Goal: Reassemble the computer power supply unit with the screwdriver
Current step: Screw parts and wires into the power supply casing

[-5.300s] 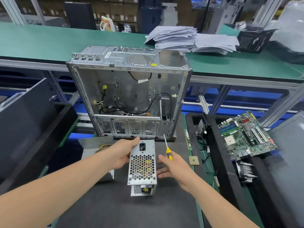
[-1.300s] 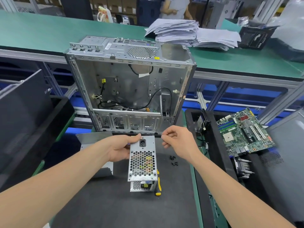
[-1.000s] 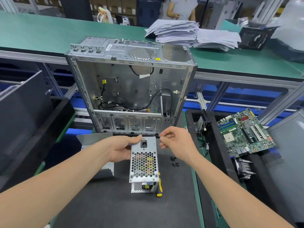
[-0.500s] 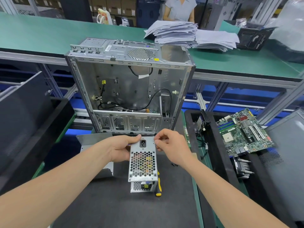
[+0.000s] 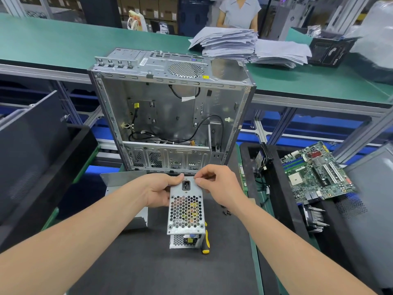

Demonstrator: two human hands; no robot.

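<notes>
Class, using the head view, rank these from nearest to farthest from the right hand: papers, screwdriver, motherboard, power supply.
1. The power supply: at the right hand's fingertips.
2. The screwdriver: on the mat, by the supply's near end.
3. The motherboard: on the tray to the right.
4. The papers: on the far bench.

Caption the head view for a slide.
Left hand grips the power supply unit; right hand pinches its top corner.

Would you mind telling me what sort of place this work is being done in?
Most likely a computer assembly or repair line in a factory: long green-topped workbenches on metal frames, a stripped computer case standing open, and a bare motherboard lying off to the right.
</notes>
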